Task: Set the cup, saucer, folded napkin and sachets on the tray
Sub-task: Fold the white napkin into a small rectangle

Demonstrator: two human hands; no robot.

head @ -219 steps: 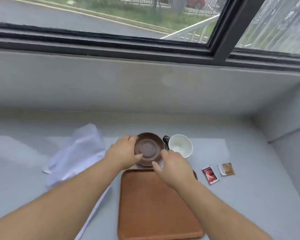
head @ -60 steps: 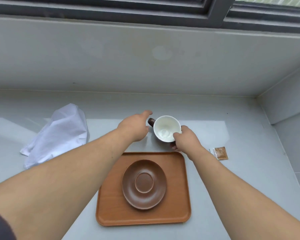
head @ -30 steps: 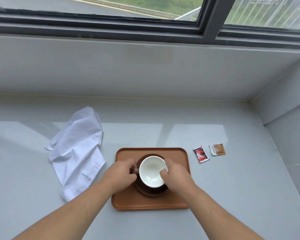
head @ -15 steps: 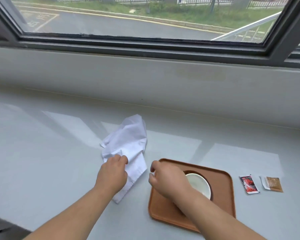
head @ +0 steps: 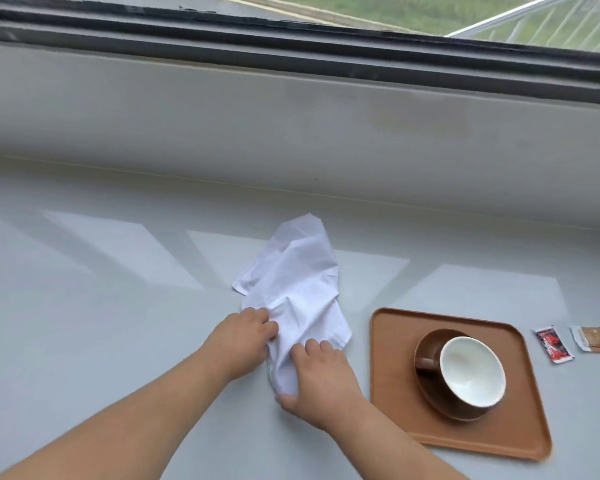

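Gripping the crumpled napkin [head: 300,292] on the desk [head: 118,306] with both hands [head: 243,342], left of the tray [head: 392,344], I risked a sloppy fold, or dragging cloth into the cup [head: 471,370] on its saucer [head: 430,344].

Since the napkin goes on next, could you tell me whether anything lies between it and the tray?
Nothing visible does: bare counter separates the white napkin from the tray, though the cup and saucer occupy its middle.

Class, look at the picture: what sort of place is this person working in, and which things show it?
Probably a room indoors at a wide grey window ledge: a dark-framed window runs above it, with a road and grass outside. The tray with a cup suggests serving practice.
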